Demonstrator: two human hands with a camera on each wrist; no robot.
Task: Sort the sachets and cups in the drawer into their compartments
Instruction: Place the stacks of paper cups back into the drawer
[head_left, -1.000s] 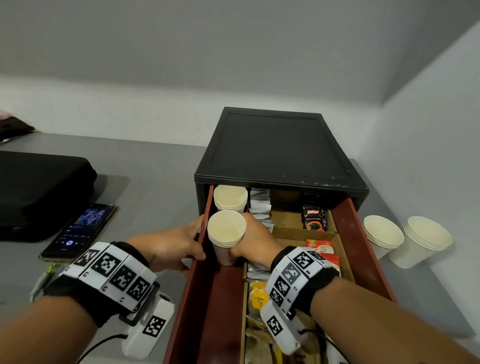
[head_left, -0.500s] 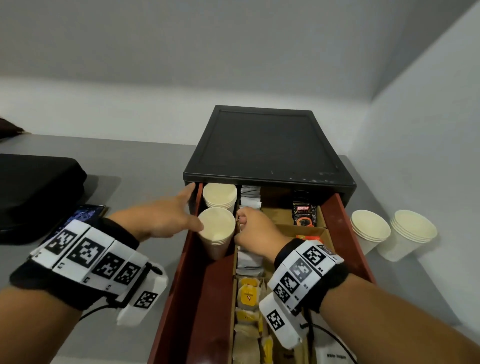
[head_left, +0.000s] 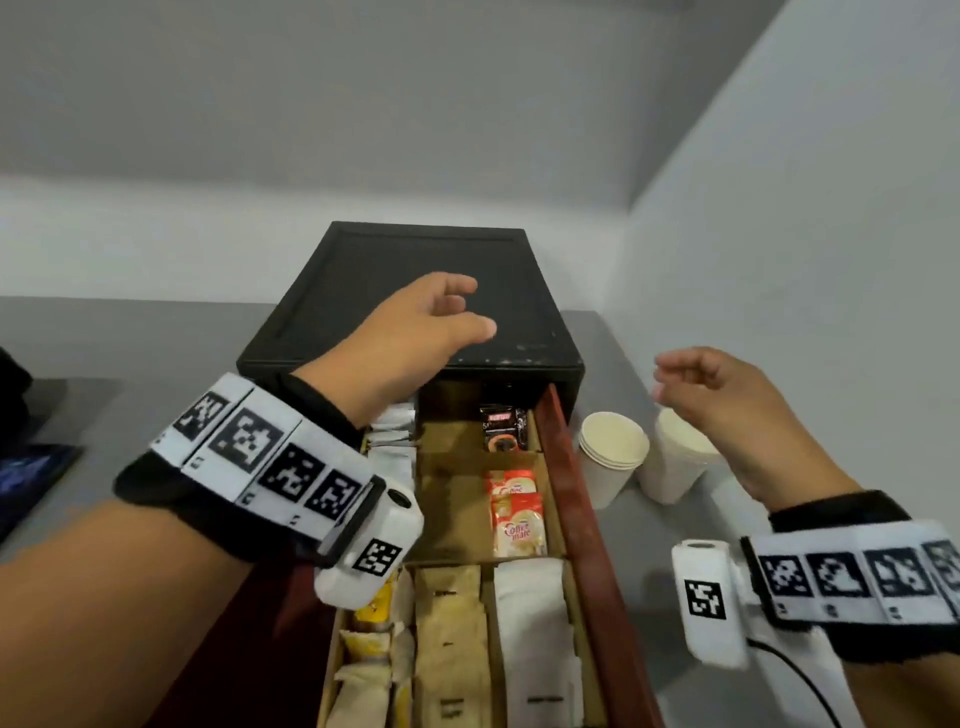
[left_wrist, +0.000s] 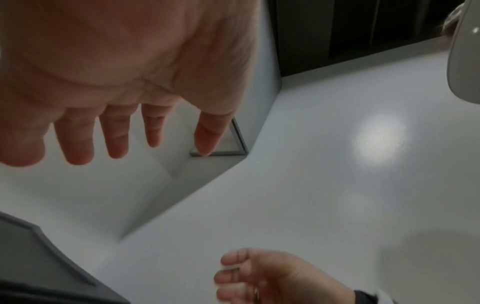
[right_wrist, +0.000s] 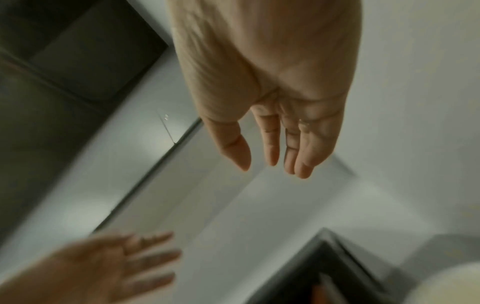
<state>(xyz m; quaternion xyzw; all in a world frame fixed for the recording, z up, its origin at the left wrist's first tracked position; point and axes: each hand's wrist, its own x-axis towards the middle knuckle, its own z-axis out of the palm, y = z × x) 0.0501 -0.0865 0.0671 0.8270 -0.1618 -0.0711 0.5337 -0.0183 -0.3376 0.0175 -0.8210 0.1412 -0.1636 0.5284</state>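
Observation:
The red-walled drawer stands pulled out of a black box. Its cardboard compartments hold a black coffee sachet, red creamer sachets, white sachets, brown sachets and yellow ones. My left hand hovers empty over the box top with relaxed fingers. My right hand hangs empty and loosely curled above two stacks of cream paper cups standing on the table right of the drawer. The cups in the drawer's left compartment are hidden behind my left arm.
A black case and a phone lie at the far left of the grey table. White walls close in behind and on the right. A cable runs from my right wristband.
Both hands let go of the cup stack in the drawer and lifted away. The left rose over the box top; the right swung right to above the cups on the table.

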